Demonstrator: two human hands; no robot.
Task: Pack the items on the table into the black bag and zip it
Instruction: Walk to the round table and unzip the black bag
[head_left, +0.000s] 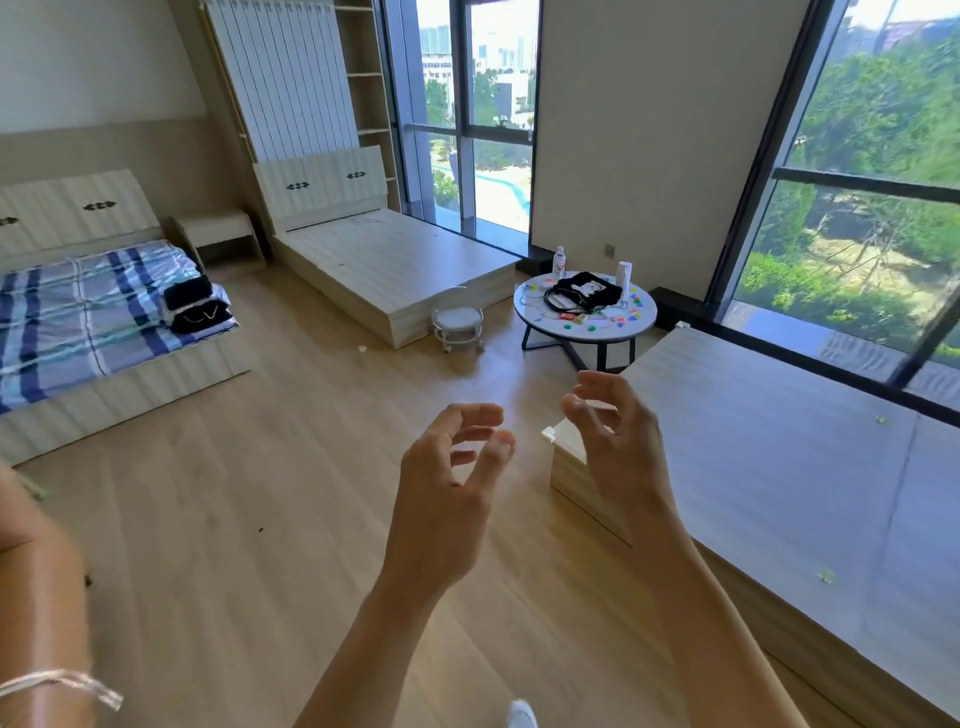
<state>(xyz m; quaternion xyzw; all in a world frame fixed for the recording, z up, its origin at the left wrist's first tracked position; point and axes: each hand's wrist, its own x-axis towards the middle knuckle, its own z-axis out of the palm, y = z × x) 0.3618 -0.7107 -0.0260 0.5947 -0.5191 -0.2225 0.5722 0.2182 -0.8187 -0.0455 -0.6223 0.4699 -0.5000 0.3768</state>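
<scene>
A round white table (643, 318) stands far across the room by the window. On it lies the black bag (587, 294), open, with something white showing inside. Small colourful items (631, 306) and a cord are scattered around the bag. A water bottle (559, 262) and a white tube (625, 274) stand at the table's back edge. My left hand (447, 488) and my right hand (615, 447) are raised in front of me, far from the table. Both have curled, parted fingers and hold nothing.
A bare wooden bed frame (389, 260) and a small white stool (457, 322) stand left of the table. A low wooden platform (779, 467) runs along the window on the right. A striped bed (93, 312) is at the left. Another person's arm (47, 623) shows at the bottom left.
</scene>
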